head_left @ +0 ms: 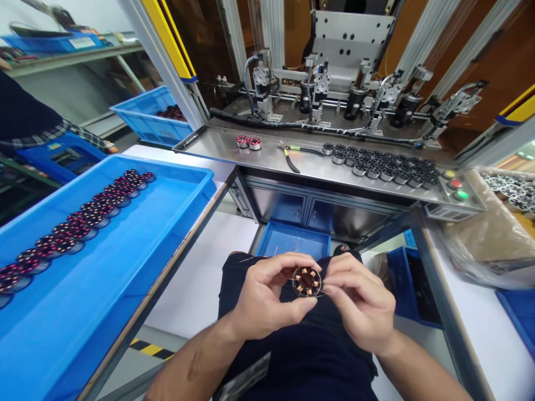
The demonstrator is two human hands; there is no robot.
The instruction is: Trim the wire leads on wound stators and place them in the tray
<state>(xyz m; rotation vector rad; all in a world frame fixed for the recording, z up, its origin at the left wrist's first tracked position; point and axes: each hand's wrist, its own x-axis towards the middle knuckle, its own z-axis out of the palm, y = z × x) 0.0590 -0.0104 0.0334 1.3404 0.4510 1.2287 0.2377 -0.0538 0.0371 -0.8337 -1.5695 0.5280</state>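
Observation:
Above my lap, my left hand (271,295) grips a round motor stator (307,282) by its rim, between thumb and fingers. Copper windings sit in a ring on the stator's face. My right hand (361,301) is at the stator's right edge, thumb and fingertips pinched on a thin wire (324,293) that comes off it. Another thin loose wire (254,258) trails out to the left behind my left hand. What my curled right fingers cover is hidden.
A blue tray (167,223) at left holds rows of wound stators. On the steel ledge (217,147) are two red stators (248,143), cutting pliers (292,156) and many black cores (384,164). Buttons (455,184) sit right, below the winding machine (351,89). Another person (29,111) is at far left.

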